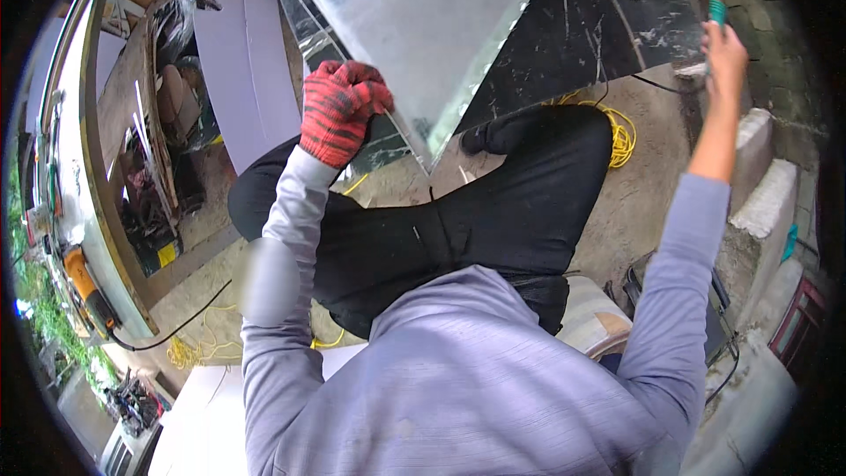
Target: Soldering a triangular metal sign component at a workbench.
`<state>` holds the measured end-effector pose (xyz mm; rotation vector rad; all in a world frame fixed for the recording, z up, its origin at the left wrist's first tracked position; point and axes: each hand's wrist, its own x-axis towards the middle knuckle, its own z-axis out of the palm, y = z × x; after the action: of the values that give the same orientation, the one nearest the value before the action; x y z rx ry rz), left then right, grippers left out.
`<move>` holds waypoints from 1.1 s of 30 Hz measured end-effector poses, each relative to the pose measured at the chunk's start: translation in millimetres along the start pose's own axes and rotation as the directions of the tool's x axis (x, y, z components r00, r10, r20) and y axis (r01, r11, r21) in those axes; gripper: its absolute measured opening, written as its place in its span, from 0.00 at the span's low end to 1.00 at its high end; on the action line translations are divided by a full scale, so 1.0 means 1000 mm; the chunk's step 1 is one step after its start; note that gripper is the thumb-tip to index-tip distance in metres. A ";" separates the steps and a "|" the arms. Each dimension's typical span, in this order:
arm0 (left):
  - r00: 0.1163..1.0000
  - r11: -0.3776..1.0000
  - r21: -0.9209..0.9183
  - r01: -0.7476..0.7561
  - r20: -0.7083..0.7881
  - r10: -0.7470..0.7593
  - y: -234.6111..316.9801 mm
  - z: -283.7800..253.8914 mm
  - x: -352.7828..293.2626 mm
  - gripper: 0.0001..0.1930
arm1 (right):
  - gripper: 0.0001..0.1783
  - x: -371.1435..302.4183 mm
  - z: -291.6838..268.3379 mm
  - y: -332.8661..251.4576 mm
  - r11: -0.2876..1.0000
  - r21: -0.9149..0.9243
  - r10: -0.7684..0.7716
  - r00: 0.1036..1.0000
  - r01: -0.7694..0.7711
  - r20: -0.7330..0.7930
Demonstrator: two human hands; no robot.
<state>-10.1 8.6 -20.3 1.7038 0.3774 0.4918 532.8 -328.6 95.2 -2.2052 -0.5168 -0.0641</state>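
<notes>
My left hand (340, 115), in a red glove with black stripes, is closed on the left edge of a grey triangular metal sheet piece (427, 22). The piece's pointed end faces my lap, and bright spots run along its right edge. Out at the upper right, my bare right hand (726, 60) is wrapped round a tool with a green handle (716, 11). Its thin shaft points away from me, and its tip cannot be made out. A black cable passes close to that hand. Beneath the metal lies a black marble-patterned board (573, 31).
Coiled yellow cord (622, 137) lies by my right knee. A pale panel (247, 62) leans at the upper left. An orange power tool (88, 286) rests on a ledge at far left. Rough concrete blocks (768, 198) line the right side.
</notes>
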 end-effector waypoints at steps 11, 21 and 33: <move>0.936 0.903 -0.301 0.307 -0.078 -0.344 0.019 0.006 0.004 0.08 | 0.24 -0.217 -0.056 -0.182 0.967 -0.139 -0.055 0.705 0.215 0.707; 0.988 0.944 0.290 -0.154 0.041 0.149 0.008 0.001 0.005 0.07 | 0.24 -0.257 -0.034 -0.219 0.948 -0.062 -0.089 0.446 0.313 0.891; 0.940 0.913 -0.269 0.307 -0.066 -0.335 0.019 0.009 0.009 0.04 | 0.24 -0.263 -0.031 -0.232 0.893 -0.041 -0.154 0.389 0.448 0.908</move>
<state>2.0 1.9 -1.9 1.3351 0.6367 0.3733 206.6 -313.3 227.6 -2.2298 -1.6106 0.9739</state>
